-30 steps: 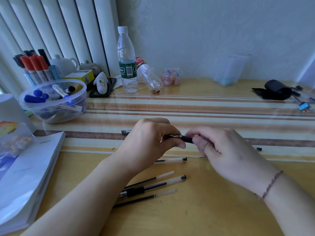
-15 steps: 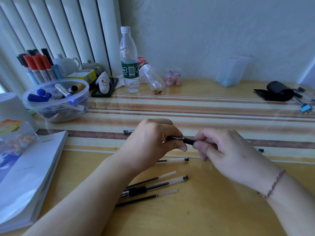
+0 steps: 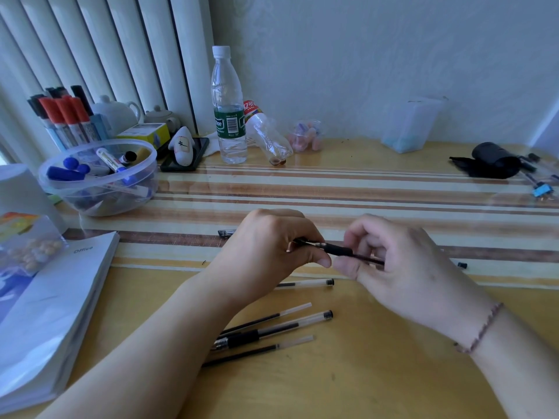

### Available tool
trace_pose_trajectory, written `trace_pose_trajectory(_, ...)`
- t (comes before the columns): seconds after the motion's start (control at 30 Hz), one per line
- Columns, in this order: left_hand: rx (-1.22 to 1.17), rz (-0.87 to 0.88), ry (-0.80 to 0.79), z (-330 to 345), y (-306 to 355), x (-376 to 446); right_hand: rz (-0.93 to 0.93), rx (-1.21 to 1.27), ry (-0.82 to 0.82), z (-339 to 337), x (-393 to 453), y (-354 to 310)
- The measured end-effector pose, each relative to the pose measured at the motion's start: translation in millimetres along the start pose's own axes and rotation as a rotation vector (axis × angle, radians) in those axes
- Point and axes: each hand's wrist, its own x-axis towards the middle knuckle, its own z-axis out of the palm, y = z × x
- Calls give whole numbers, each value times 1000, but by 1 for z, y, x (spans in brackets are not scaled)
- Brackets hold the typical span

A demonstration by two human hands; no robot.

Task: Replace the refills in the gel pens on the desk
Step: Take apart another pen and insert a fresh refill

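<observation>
A gel pen (image 3: 335, 248) with a black grip is held level above the desk between both hands. My left hand (image 3: 266, 246) pinches its metal tip end. My right hand (image 3: 402, 261) grips its barrel, most of which is hidden in the fingers. Below the hands lie an assembled gel pen (image 3: 272, 331) and two loose refills (image 3: 266, 319) (image 3: 260, 350). A clear pen barrel (image 3: 305, 283) lies just under my left hand. A black cap (image 3: 226, 233) pokes out behind my left wrist.
A clear bowl of markers (image 3: 99, 176) and an open book (image 3: 45, 313) sit at the left. A water bottle (image 3: 228, 110), an empty bottle on its side (image 3: 267, 137) and a clear box (image 3: 408, 125) stand at the back. A black pouch (image 3: 493, 160) lies far right.
My hands have drawn slightly apart, so more of the pen's black grip shows between them. The pens on the desk have not moved.
</observation>
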Motion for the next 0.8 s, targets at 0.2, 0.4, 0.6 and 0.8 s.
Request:
trace_pose_trajectory(0.2, 13, 53, 24, 1, 2, -1, -23, -162, -2, 0, 0, 1)
trace_pose_trajectory(0.4, 20, 127, 34, 1, 6, -1, 2, -49, -119, -3, 0, 3)
trace_pose_trajectory(0.6, -11, 60, -45, 2, 4, 1, 33, -9, -170, -6, 3, 8)
trace_pose_trajectory(0.8, 14, -47, -177, 9, 10, -4, -60, -105, -69, 0, 2, 5)
